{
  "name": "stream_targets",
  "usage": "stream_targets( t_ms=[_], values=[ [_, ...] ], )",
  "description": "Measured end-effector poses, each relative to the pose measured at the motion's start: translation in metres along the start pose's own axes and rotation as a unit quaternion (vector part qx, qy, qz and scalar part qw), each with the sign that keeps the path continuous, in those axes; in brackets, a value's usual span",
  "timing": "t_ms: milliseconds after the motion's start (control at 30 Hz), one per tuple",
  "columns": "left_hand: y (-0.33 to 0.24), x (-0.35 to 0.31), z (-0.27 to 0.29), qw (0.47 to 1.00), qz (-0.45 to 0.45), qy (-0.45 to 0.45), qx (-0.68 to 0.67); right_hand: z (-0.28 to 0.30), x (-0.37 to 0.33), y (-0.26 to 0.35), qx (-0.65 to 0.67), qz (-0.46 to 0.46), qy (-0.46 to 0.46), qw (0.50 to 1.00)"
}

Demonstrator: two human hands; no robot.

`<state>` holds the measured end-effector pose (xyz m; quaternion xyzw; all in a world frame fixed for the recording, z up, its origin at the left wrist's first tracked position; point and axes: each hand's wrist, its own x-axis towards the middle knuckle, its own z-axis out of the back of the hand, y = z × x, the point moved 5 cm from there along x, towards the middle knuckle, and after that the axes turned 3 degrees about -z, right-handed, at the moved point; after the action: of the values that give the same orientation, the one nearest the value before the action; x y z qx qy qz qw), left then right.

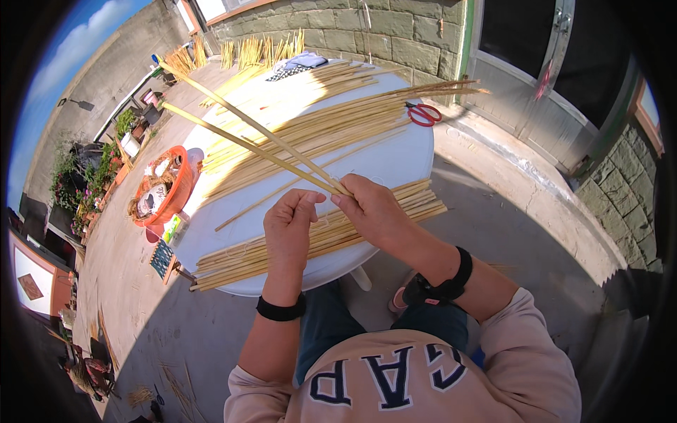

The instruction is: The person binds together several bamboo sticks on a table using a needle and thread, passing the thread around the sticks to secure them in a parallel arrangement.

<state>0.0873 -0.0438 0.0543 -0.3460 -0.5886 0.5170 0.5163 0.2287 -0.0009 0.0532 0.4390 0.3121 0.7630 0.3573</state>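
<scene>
My right hand (370, 211) is closed around the near ends of two long pale-yellow stalks (271, 136), which slant up and away to the left, spreading apart at their far ends. Beside it, my left hand (288, 220) has its fingers curled and thumb pressed in near the stalks' ends; whatever it may pinch is too small to make out. Under both wrists lies a near bundle of stalks (233, 266) along the table's front edge. Farther back, a broad layer of similar stalks (338, 123) covers the white round table (395, 158).
Red-handled scissors (424, 115) lie at the table's right edge. A folded cloth (300, 63) rests at the back. Left of the table is an orange basket (185, 187) of woven-looking items. More stalks (261, 51) stand against the stone wall (395, 42); potted plants (92, 176) line the yard.
</scene>
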Motion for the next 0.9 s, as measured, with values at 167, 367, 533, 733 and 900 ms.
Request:
stream_targets(
  t_ms=[167, 367, 533, 733, 900],
  values=[
    [0.0, -0.012, 0.025, 0.987, -0.08, -0.066, 0.119, 0.015, -0.003, -0.013, 0.011, -0.046, 0.003, 0.999],
    [-0.011, -0.018, 0.1, 0.87, -0.198, -0.183, 0.413, 0.028, 0.008, -0.038, 0.071, -0.1, 0.003, 0.992],
    [0.001, -0.034, 0.199, 0.787, -0.116, -0.321, 0.513, 0.026, 0.015, -0.053, 0.081, -0.141, 0.001, 0.987],
    [0.007, -0.06, 0.272, 0.66, -0.003, -0.396, 0.638, 0.018, 0.013, -0.041, 0.068, -0.126, 0.027, 0.989],
    [-0.005, -0.045, 0.172, 0.868, -0.188, -0.245, 0.388, -0.006, 0.004, -0.012, 0.039, -0.01, 0.038, 0.998]
  ],
)
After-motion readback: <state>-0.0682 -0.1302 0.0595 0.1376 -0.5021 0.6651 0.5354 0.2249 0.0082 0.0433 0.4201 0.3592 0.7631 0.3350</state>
